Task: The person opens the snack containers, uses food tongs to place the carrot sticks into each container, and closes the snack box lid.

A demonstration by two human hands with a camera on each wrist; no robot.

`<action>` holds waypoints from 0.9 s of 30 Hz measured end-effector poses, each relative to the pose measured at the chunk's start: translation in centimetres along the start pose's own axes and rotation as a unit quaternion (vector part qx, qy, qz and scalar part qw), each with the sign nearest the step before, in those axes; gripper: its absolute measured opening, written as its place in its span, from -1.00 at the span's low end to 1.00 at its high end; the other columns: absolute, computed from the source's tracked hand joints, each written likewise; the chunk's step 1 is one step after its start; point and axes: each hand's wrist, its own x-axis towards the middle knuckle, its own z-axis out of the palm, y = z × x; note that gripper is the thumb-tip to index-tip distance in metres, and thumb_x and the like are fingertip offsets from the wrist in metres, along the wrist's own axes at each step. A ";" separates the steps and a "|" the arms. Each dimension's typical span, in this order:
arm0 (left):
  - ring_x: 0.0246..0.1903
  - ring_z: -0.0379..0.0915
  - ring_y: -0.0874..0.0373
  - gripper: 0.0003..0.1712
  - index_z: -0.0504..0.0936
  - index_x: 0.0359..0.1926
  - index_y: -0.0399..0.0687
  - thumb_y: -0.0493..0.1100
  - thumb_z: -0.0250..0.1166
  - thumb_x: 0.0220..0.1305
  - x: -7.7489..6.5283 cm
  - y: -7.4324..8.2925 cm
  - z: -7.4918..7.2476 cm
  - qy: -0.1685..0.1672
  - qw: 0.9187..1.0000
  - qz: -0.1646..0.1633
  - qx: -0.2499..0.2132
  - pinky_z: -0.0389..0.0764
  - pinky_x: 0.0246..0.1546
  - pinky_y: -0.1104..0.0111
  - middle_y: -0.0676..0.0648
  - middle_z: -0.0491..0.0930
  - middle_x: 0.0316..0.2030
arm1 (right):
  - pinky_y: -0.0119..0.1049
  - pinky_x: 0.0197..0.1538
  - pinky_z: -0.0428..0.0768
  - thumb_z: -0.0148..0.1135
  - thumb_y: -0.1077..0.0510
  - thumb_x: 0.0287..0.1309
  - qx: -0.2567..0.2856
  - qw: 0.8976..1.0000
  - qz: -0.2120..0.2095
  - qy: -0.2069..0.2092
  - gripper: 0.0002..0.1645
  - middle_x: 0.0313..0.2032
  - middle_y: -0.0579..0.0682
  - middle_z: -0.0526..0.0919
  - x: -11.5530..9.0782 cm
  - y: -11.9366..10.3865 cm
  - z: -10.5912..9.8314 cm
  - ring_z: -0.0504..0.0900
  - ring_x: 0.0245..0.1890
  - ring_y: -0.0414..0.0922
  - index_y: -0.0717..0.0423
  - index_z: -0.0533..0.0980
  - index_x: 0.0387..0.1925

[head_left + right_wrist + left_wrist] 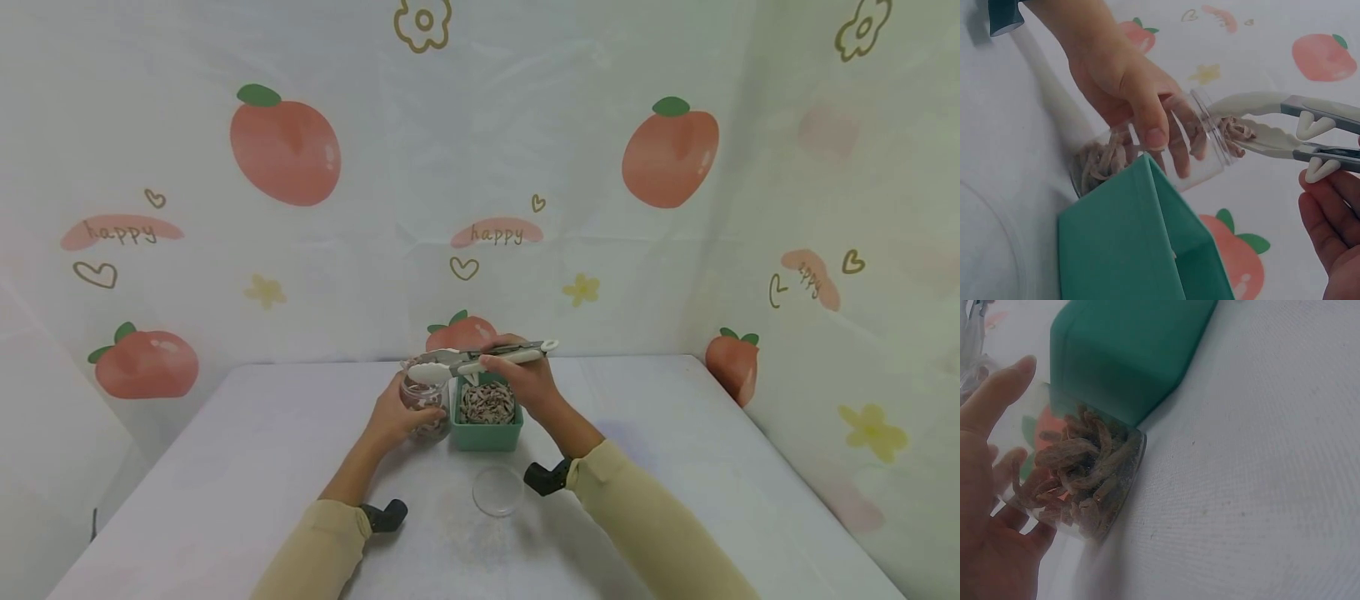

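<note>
My left hand [392,417] grips a clear round jar [427,427] standing on the table, thumb on one side and fingers round the other. Brown dried strips [1079,456] lie in the lower part of the jar. In my right hand [528,383] are kitchen tongs [517,356] with pale scalloped tips and grey metal arms. The tips are at the jar's mouth, with a few strips [1234,132] between them. Right beside the jar stands a green square container [486,438], holding a heap of similar strips [487,403].
A clear round lid [498,492] lies on the white table [247,467] in front of the green container. Behind the table hangs a white backdrop [480,150] printed with peaches. Both wrists wear black camera mounts [386,517].
</note>
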 end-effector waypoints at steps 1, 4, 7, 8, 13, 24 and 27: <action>0.16 0.36 -0.12 0.07 0.20 0.35 -0.17 0.00 0.60 -0.10 0.0 0.0 0.0 0.000 1.000 0.000 -0.002 0.37 0.16 -0.01 -0.23 0.43 0.16 | -0.27 -0.14 0.52 0.25 0.37 0.17 0.002 1.000 -0.001 -0.001 -0.72 -0.11 0.32 0.59 0.0 0.0 0.0 0.54 -0.22 -0.15 0.53 0.53 -0.11; 0.13 0.39 -0.11 0.08 0.19 0.37 -0.16 -0.01 0.60 -0.09 0.0 0.1 0.0 -0.001 1.000 0.006 -0.005 0.41 0.12 0.00 -0.21 0.45 0.15 | -0.28 -0.13 0.52 0.25 0.39 0.16 0.012 1.000 0.002 -0.001 -0.71 -0.09 0.32 0.58 0.2 0.7 -0.2 0.55 -0.21 -0.14 0.54 0.52 -0.10; 0.08 0.44 -0.10 0.03 0.22 0.35 -0.13 -0.05 0.59 -0.08 0.0 0.0 0.0 -0.004 1.000 0.010 -0.015 0.45 0.09 0.01 -0.20 0.48 0.12 | -0.28 -0.13 0.54 0.25 0.39 0.17 0.023 1.000 -0.002 0.000 -0.71 -0.09 0.34 0.58 0.6 1.9 -0.4 0.57 -0.21 -0.14 0.52 0.53 -0.09; 0.08 0.44 -0.09 0.02 0.23 0.35 -0.12 -0.05 0.59 -0.07 0.0 0.0 0.0 -0.003 1.000 0.010 -0.012 0.45 0.09 0.02 -0.19 0.48 0.12 | -0.29 -0.13 0.54 0.25 0.40 0.17 0.027 1.000 -0.003 0.000 -0.71 -0.08 0.35 0.58 0.7 2.3 -0.5 0.57 -0.20 -0.14 0.51 0.54 -0.08; 0.14 0.39 -0.09 0.04 0.21 0.38 -0.10 -0.03 0.59 -0.07 0.0 0.1 0.0 0.001 1.000 0.006 0.004 0.40 0.15 0.00 -0.17 0.46 0.15 | -0.30 -0.11 0.55 0.27 0.35 0.19 0.035 0.999 -0.019 0.001 -0.69 -0.07 0.35 0.58 0.9 3.3 -0.8 0.60 -0.19 -0.14 0.48 0.54 -0.06; 0.19 0.37 -0.11 0.02 0.21 0.38 -0.10 -0.09 0.58 -0.05 0.1 -0.2 0.1 -0.007 0.999 0.034 -0.017 0.37 0.19 0.02 -0.21 0.45 0.20 | -0.27 -0.09 0.55 0.31 0.24 0.16 0.034 0.999 -0.033 0.016 -0.66 -0.10 0.29 0.60 0.6 3.3 -2.0 0.60 -0.16 -0.07 0.45 0.55 -0.11; 0.22 0.34 -0.13 0.01 0.20 0.38 -0.12 -0.12 0.57 -0.04 0.2 -0.4 0.1 -0.010 0.999 0.041 -0.024 0.35 0.21 0.02 -0.22 0.42 0.23 | -0.24 -0.06 0.54 0.32 0.26 0.15 0.040 0.999 -0.024 0.025 -0.70 -0.11 0.27 0.60 0.6 3.4 -2.5 0.59 -0.15 -0.06 0.42 0.57 -0.13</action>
